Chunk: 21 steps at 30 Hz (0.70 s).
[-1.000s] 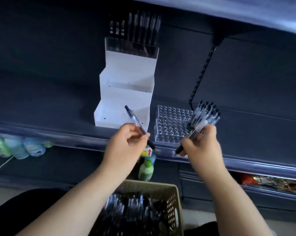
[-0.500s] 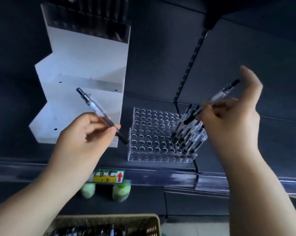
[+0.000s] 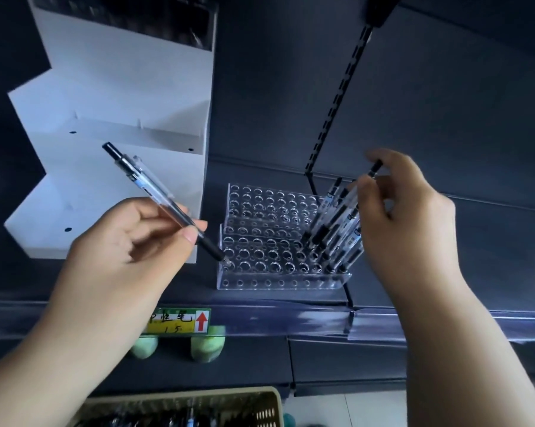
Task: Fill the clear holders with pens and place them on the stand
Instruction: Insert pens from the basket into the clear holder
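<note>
your left hand pinches a single pen between thumb and fingertips, tip down. the tip sits at, or just over, the front corner hole of the clear holder. i cannot tell whether it has gone in. the holder stands on the shelf between your two hands, just past your left fingertips. your right hand pinches the top of a tall pen among the bunch of pens leaning in the holder's side nearest that hand.

the step in hand looks like seating the left pen. it lies at a strong slant, so lift its back end until the barrel lines up with the hole, then slide it down rather than prodding. the holder probably shifts easily, so steady it through your right-hand grip and push gently. that corner hole is far from the bunch. working outward from the filled side may stop standing pens from blocking your reach.

most holes look open, so there is much left to fill. the white stand waits beyond your left hand, and the basket of spare pens sits below your left forearm.
</note>
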Tool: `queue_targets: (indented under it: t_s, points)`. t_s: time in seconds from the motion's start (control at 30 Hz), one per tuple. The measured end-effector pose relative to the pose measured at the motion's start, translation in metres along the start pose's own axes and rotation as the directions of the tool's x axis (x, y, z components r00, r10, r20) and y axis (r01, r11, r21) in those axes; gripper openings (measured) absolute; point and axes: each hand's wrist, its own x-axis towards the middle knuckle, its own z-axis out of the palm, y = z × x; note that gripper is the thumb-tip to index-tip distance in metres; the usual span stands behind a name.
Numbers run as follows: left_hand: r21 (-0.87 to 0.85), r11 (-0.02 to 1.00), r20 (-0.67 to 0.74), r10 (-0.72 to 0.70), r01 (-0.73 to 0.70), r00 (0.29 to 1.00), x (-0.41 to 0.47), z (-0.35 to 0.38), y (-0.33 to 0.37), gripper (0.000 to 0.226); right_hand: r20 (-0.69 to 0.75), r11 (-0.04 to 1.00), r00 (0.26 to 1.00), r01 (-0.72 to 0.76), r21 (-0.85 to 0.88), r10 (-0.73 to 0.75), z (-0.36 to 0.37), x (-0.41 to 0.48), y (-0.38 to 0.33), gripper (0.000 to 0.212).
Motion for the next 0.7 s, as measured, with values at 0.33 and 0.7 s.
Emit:
queue_targets:
  t_s: [0.33, 0.7]
  points:
    - [-0.020, 1.000, -0.015, -0.013, 0.013, 1.000, -0.0043, 0.0004, 0.0002, 0.021, 0.056, 0.997, 0.998, -0.009, -0.082, 0.014, 0.0030, -0.0006, -0.0011, 0.028]
    - [-0.023, 0.999, -0.021, -0.041, 0.041, 0.999, -0.0051, 0.0014, 0.0052, 0.021, 0.038, 0.976, 0.999, 0.027, -0.218, -0.019, 0.0076, 0.0002, 0.0044, 0.030]
